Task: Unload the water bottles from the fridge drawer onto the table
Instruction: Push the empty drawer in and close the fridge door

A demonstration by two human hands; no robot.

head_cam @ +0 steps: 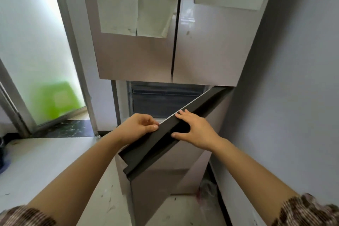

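The lower fridge door (165,152) stands swung partly open towards me, its dark top edge running diagonally. My left hand (139,124) grips the inner side of that top edge with curled fingers. My right hand (192,128) straddles the same edge further right, fingers over the far side and thumb at the handle recess. Behind the door a dark drawer front (165,101) shows inside the fridge. No water bottle and no table are in sight.
The two upper fridge doors (146,42) are closed, with peeling protective film. A grey wall (284,97) stands close on the right. A frosted glass door (36,60) with a green shape behind it is on the left. A crumpled bag (207,189) lies by the fridge's base.
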